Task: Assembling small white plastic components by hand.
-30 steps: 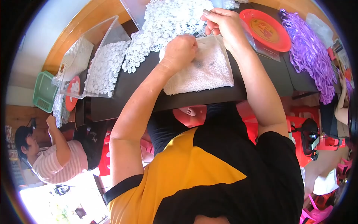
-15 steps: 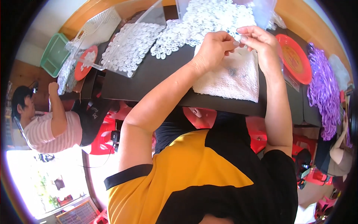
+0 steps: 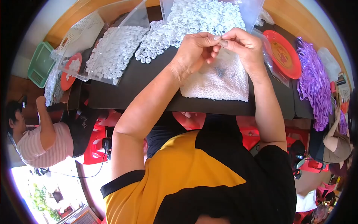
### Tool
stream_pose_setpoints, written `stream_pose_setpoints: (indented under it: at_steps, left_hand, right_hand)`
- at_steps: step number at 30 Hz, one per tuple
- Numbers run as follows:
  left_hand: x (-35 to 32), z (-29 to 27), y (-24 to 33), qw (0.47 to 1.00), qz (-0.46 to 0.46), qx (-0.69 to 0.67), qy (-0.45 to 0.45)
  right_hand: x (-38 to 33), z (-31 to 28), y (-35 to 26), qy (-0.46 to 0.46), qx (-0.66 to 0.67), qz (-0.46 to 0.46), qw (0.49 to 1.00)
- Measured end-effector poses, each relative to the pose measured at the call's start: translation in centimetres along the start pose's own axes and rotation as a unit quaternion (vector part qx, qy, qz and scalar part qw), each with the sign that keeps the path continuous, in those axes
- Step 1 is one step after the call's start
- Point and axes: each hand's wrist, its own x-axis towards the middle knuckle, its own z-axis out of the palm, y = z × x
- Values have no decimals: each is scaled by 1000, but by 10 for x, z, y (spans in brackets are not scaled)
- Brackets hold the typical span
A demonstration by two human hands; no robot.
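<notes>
Fingertips (image 3: 218, 38) of both hands pinched together on something tiny, too small to make out.

Left hand (image 3: 194, 52) and right hand (image 3: 242, 46) meeting just above a white towel (image 3: 218, 84) on the black table (image 3: 126, 86). Heap of small white plastic rings (image 3: 194, 18) right behind, red plate (image 3: 285, 52) off to the right, purple cords (image 3: 315, 82) past that.

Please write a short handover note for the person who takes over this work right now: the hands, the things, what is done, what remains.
Left hand and right hand: fingertips meet, pinching a tiny piece too small to identify, above the white towel.
Things: loose small white pieces heaped behind the hands; more in a clear bag to the left; red plate and purple cords to the right.
Done: cannot tell.
Left: judging by the heap, many pieces remain.
</notes>
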Motion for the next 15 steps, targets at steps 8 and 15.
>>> stream_pose_setpoints:
  at_steps: [8,15]
  left_hand:
    - [35,-26,-3,821,194,514,156]
    - [64,-10,-12,578,187,794,-11]
  right_hand:
    - [7,-14,26,79,-142,61,985]
    - [4,-23,27,129,-59,186,972]
